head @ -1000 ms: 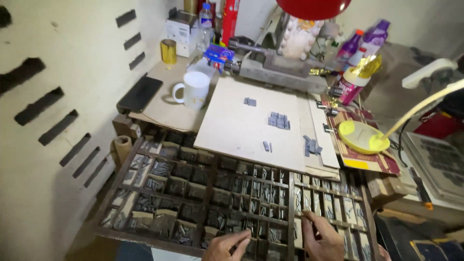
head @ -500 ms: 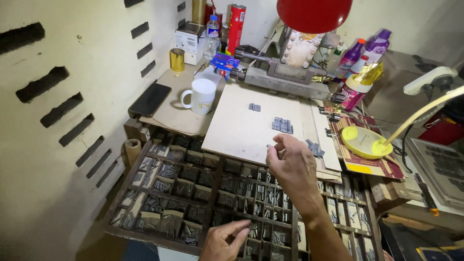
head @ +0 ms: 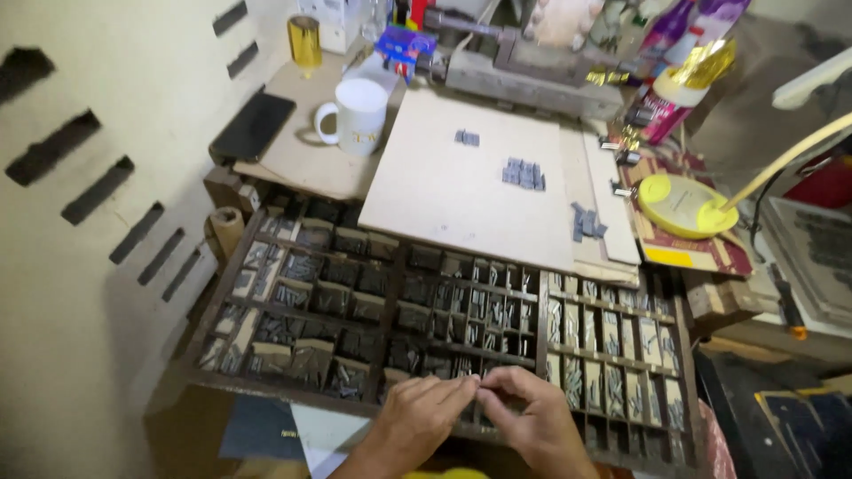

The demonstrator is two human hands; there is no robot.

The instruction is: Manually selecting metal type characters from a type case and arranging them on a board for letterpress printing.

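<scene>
Head view: both hands (head: 479, 417) at type case (head: 222, 293) front edge

A dark wooden type case (head: 382, 293), split into many small compartments filled with grey metal sorts, lies flat at six o'clock, its near rim under both hands' meeting fingertips.

A white mug (head: 362, 115), black phone (head: 253, 126) and yellow lamp base (head: 679, 205) sit behind.

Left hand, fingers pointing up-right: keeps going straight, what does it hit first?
Left hand fingertips already touch the right hand fingertips, so it meets that first; past it, probably the type tray compartments. Depth unclear.
</scene>
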